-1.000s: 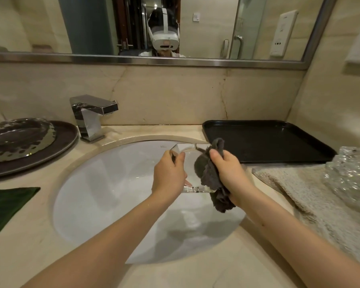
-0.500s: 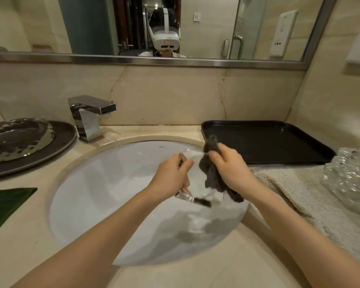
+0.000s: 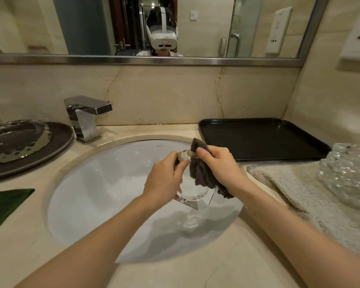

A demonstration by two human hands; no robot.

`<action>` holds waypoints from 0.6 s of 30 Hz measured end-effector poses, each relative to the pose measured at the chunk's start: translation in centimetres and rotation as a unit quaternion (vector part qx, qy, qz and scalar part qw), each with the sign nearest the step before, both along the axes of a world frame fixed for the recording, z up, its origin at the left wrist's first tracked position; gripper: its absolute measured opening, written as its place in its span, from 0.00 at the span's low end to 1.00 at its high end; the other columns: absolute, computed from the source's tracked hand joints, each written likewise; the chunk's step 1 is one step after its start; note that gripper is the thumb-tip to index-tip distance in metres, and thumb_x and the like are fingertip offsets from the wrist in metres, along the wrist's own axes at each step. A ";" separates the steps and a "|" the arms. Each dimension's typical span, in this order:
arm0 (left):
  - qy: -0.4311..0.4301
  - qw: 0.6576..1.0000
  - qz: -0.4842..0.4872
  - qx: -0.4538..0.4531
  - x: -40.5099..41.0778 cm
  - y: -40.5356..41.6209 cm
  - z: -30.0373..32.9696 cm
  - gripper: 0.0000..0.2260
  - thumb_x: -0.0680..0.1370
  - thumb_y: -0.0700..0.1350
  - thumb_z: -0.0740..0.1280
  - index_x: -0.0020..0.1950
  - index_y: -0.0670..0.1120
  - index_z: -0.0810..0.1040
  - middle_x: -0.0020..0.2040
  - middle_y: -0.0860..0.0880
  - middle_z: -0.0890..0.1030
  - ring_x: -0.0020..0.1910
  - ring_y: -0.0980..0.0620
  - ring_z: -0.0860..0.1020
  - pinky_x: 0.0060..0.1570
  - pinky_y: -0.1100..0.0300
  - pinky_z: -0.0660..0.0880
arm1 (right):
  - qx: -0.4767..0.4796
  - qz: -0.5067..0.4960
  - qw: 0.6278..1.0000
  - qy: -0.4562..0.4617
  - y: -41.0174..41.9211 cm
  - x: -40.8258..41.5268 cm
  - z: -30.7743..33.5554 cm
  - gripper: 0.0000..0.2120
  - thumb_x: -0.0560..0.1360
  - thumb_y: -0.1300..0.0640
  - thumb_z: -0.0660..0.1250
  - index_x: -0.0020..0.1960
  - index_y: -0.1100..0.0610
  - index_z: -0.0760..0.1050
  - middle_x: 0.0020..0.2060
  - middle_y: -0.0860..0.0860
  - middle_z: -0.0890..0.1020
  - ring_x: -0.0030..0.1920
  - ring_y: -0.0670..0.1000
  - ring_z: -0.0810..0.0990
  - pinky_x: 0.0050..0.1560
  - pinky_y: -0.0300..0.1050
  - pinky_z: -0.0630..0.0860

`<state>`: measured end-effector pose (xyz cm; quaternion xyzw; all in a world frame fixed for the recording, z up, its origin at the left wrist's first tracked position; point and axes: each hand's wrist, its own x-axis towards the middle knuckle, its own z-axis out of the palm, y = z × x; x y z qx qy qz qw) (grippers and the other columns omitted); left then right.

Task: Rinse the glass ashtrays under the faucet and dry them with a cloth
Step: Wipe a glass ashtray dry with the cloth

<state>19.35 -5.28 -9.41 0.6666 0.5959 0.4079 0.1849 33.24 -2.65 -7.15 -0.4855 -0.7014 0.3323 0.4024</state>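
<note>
Over the white sink basin (image 3: pixel 96 196) my left hand (image 3: pixel 164 179) grips a clear square glass ashtray (image 3: pixel 197 197), tilted on edge with one corner pointing down. My right hand (image 3: pixel 220 165) holds a dark grey cloth (image 3: pixel 202 173) bunched against the ashtray's upper right side. The cloth covers part of the glass. More clear glass ashtrays (image 3: pixel 349 171) are stacked at the far right on a beige towel (image 3: pixel 295 188). The chrome faucet (image 3: pixel 85 117) stands at the back left, with no water running.
A black tray (image 3: pixel 262 140) lies behind the towel at the back right. A dark round plate (image 3: pixel 56 146) bearing a glass dish (image 3: pixel 15 138) sits left of the faucet. A green cloth (image 3: pixel 6 206) lies at the left edge of the counter.
The ashtray has been turned in my left hand, so that its round bowl now faces me. My right hand with the cloth has shifted up along its top edge.
</note>
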 end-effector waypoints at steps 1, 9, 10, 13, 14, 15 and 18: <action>-0.001 1.000 0.001 0.008 0.0 0.0 0.0 0.11 0.80 0.49 0.59 0.39 0.49 0.66 0.29 0.49 0.75 0.29 0.48 0.78 0.34 0.53 0.73 | -0.022 -0.009 0.999 0.038 0.1 -0.1 -0.1 0.15 0.79 0.53 0.59 0.45 0.63 0.76 0.33 0.56 0.79 0.36 0.53 0.79 0.42 0.50 0.77; -0.157 0.986 0.045 0.026 0.5 0.1 0.8 0.11 0.81 0.47 0.57 0.39 0.48 0.66 0.32 0.46 0.75 0.29 0.53 0.77 0.24 0.66 0.72 | -0.314 0.011 0.861 0.400 -1.3 -0.1 0.4 0.25 0.79 0.41 0.52 0.51 0.60 0.77 0.40 0.57 0.85 0.44 0.54 0.82 0.44 0.46 0.77; -0.174 0.982 0.062 0.032 0.5 0.2 1.1 0.11 0.81 0.47 0.57 0.39 0.49 0.66 0.32 0.47 0.74 0.29 0.54 0.76 0.24 0.70 0.71 | -0.324 0.034 0.847 0.420 -1.6 -0.2 0.4 0.27 0.78 0.39 0.51 0.51 0.60 0.78 0.39 0.56 0.85 0.43 0.54 0.83 0.45 0.47 0.77; -0.166 0.980 0.107 0.035 0.1 0.5 1.0 0.13 0.81 0.49 0.57 0.37 0.50 0.65 0.32 0.48 0.74 0.35 0.49 0.76 0.27 0.68 0.68 | -0.328 0.081 0.843 0.419 -2.0 -0.7 0.3 0.34 0.77 0.35 0.49 0.40 0.58 0.84 0.41 0.56 0.85 0.41 0.52 0.85 0.46 0.47 0.76; -0.161 0.980 0.118 0.020 0.1 0.6 0.8 0.14 0.81 0.50 0.57 0.36 0.50 0.64 0.33 0.49 0.73 0.36 0.48 0.76 0.29 0.66 0.67 | -0.332 0.080 0.849 0.403 -2.0 -0.7 0.3 0.34 0.77 0.35 0.50 0.40 0.59 0.84 0.42 0.56 0.85 0.43 0.52 0.84 0.49 0.47 0.76; -0.159 0.979 0.127 0.002 0.1 0.6 0.5 0.14 0.81 0.50 0.57 0.36 0.49 0.64 0.33 0.50 0.72 0.37 0.48 0.74 0.31 0.64 0.66 | -0.333 0.072 0.862 0.375 -2.0 -0.8 0.5 0.33 0.77 0.35 0.51 0.45 0.60 0.83 0.45 0.58 0.85 0.47 0.53 0.84 0.52 0.48 0.76; -0.159 0.976 0.149 -0.022 0.2 0.9 0.3 0.15 0.82 0.50 0.56 0.36 0.48 0.64 0.34 0.50 0.69 0.34 0.53 0.68 0.32 0.61 0.64 | -0.293 0.007 0.921 0.258 -1.5 -0.6 0.4 0.32 0.78 0.38 0.52 0.61 0.66 0.75 0.55 0.63 0.80 0.56 0.60 0.79 0.58 0.49 0.75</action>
